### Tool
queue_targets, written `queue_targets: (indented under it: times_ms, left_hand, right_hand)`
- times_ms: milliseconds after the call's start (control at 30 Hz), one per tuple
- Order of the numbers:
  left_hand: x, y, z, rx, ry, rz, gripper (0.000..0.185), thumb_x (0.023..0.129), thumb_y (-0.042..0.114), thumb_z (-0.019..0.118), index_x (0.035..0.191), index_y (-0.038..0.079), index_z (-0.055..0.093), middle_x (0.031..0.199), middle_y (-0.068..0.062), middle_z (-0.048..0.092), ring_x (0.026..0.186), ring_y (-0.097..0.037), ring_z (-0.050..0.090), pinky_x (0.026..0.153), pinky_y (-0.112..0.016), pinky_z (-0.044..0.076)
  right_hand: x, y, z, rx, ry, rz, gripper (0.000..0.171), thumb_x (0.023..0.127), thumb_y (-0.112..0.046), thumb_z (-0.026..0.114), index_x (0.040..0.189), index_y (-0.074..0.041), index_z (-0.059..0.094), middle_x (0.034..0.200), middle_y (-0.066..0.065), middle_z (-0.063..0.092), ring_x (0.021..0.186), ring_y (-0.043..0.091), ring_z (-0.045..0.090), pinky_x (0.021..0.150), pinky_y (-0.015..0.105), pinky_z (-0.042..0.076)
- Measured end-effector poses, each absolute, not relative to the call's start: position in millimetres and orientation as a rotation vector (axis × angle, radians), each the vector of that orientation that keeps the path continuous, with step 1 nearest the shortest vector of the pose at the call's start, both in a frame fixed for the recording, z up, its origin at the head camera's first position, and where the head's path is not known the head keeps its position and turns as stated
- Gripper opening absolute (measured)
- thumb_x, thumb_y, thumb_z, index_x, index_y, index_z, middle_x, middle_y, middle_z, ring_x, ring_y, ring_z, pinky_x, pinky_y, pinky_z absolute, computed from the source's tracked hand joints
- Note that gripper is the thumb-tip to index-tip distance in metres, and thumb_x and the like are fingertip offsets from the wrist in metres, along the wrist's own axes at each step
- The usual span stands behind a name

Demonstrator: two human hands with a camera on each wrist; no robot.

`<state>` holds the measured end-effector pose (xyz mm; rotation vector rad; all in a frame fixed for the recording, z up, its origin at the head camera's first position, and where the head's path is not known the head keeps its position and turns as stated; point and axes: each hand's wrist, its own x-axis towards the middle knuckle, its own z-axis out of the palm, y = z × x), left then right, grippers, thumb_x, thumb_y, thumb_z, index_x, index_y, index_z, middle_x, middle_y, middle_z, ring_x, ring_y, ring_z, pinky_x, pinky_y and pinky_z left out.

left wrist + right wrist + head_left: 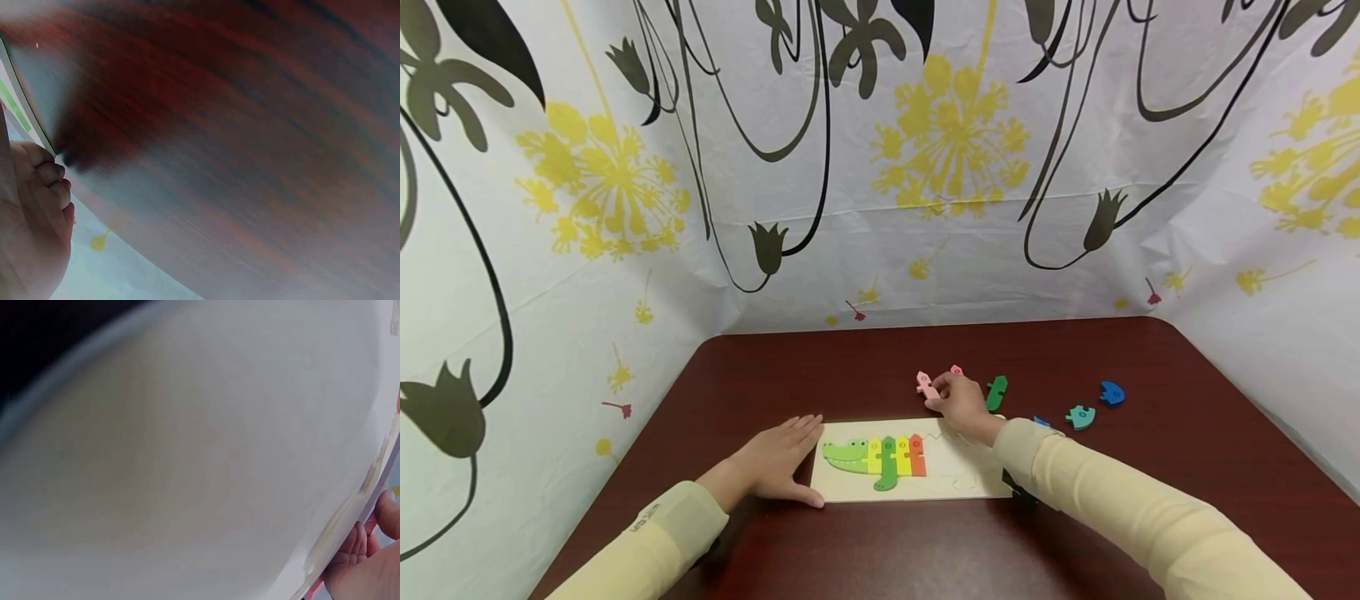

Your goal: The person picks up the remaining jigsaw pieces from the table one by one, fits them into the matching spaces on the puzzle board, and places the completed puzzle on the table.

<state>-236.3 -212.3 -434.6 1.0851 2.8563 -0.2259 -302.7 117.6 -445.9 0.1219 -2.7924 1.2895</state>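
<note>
A white puzzle board (955, 483) lies on the dark red table (865, 367). Green, yellow and orange pieces in it form the front of a crocodile (880, 458). My left hand (778, 467) lies flat on the table, fingers straight, touching the board's left edge. My right hand (958, 404) sits just past the board's far edge and pinches a pink piece (927, 384). A second pink piece (957, 370) and a green piece (996, 392) lie close by. The right wrist view shows the blurred board (187, 462) and my fingers (369, 550).
A teal piece (1080, 416) and a blue piece (1112, 392) lie to the right of the board; another blue piece (1042, 422) peeks from behind my right sleeve. Floral sheeting (880, 167) walls the table on three sides.
</note>
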Motion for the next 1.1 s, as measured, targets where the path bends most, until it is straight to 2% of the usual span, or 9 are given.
queue_targets:
  times_ms: [533, 833, 1100]
  left_hand:
    - [-237, -213, -435, 1.061, 2.856, -0.231, 0.121, 0.072, 0.090, 0.041, 0.152, 0.000, 0.027, 0.158, -0.015, 0.023, 0.145, -0.026, 0.021, 0.115, -0.038, 0.022]
    - [-236, -212, -433, 1.067, 2.847, -0.232, 0.121, 0.073, 0.089, 0.042, 0.152, -0.001, 0.027, 0.158, -0.015, 0.023, 0.145, -0.027, 0.021, 0.115, -0.038, 0.022]
    - [-237, -212, -432, 1.078, 2.843, -0.243, 0.120, 0.073, 0.089, 0.041, 0.152, -0.001, 0.027, 0.158, -0.015, 0.023, 0.145, -0.027, 0.021, 0.115, -0.038, 0.021]
  right_hand:
    - [-290, 126, -432, 0.228, -2.744, 1.343, 0.024, 0.083, -0.008, 0.077, 0.103, 0.001, 0.065, 0.083, 0.007, 0.058, 0.075, 0.020, 0.052, 0.064, 0.028, 0.046]
    - [-279, 128, -429, 0.235, -2.758, 1.380, 0.026, 0.083, -0.010, 0.078, 0.104, -0.003, 0.064, 0.084, 0.005, 0.059, 0.074, 0.019, 0.053, 0.063, 0.029, 0.046]
    - [-267, 129, -428, 0.250, -2.778, 1.316, 0.025, 0.081, -0.011, 0.080, 0.099, -0.003, 0.065, 0.080, 0.004, 0.059, 0.073, 0.018, 0.053, 0.062, 0.027, 0.045]
